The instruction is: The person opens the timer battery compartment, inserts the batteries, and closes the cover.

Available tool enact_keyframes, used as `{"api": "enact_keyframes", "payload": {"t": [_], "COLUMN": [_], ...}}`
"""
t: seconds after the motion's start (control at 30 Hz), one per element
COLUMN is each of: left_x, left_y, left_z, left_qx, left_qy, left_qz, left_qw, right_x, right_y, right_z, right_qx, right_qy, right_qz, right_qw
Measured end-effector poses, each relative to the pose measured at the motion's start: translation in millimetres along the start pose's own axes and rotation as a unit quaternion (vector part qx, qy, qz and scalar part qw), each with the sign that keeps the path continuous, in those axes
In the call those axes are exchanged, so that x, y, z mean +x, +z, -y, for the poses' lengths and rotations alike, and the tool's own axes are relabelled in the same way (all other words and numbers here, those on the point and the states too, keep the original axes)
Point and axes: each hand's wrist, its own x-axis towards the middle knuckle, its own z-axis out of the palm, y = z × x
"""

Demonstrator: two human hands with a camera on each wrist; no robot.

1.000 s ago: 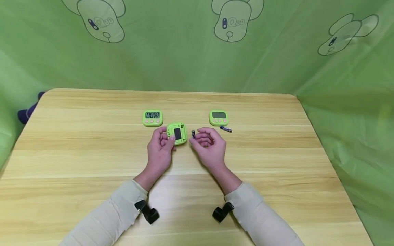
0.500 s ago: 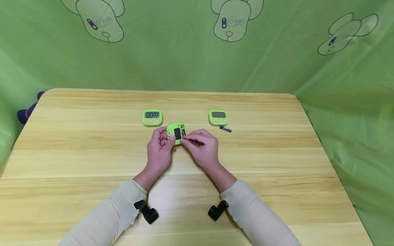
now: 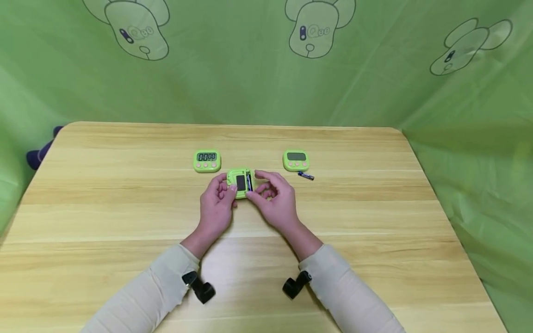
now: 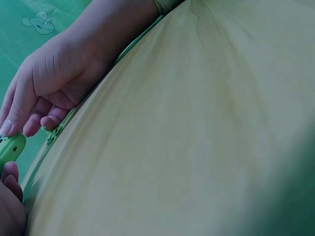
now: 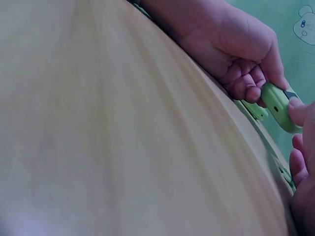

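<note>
In the head view my left hand [image 3: 215,203] grips a light-green digital timer [image 3: 240,183], its thumb over the back and its fingers at the left edge. The timer's back faces up, showing a black panel and an uncovered battery slot. A dark slim battery [image 3: 249,181] lies lengthwise in that slot along the right side. At the timer's lower right corner rests the thumb of my right hand [image 3: 276,199]; the index finger stands apart from the thumb and the other fingers curl loosely. The timer's [image 5: 278,109] green edge shows in the right wrist view, between both hands.
Behind my left hand lies a green timer [image 3: 207,161] with digits on its display. Another timer [image 3: 296,160], its screen blank, lies behind my right hand, with a loose battery [image 3: 306,175] just in front. A green curtain [image 3: 233,78] hangs behind the wooden table [image 3: 125,199].
My right hand moved left to the timer with the battery, which now lies in the slot. Its index finger has come off the battery. The left hand keeps holding the timer in nearly the same place.
</note>
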Motion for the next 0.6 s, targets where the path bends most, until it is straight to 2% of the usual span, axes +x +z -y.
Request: {"api": "enact_keyframes", "payload": {"t": [0.27,0.47,0.6], "left_x": [0.1,-0.2,-0.3], "left_y": [-0.1,-0.9,-1.5], "left_z": [-0.8,-0.7,0.8], "left_qx": [-0.001,0.001,0.007], "left_qy": [-0.003,0.002,0.009], "left_qz": [0.012,0.016,0.021], "left_qw": [0.9999,0.9999,0.9997], "right_x": [7.0,9.7,10.4], "right_y": [-7,-4,-2], "right_z": [-4,-31,-37], "right_qx": [0.045,0.078,0.086], "right_qy": [0.089,0.124,0.126], "right_qz": [0.049,0.035,0.020], "right_qw": [0.9938,0.9885,0.9881]}}
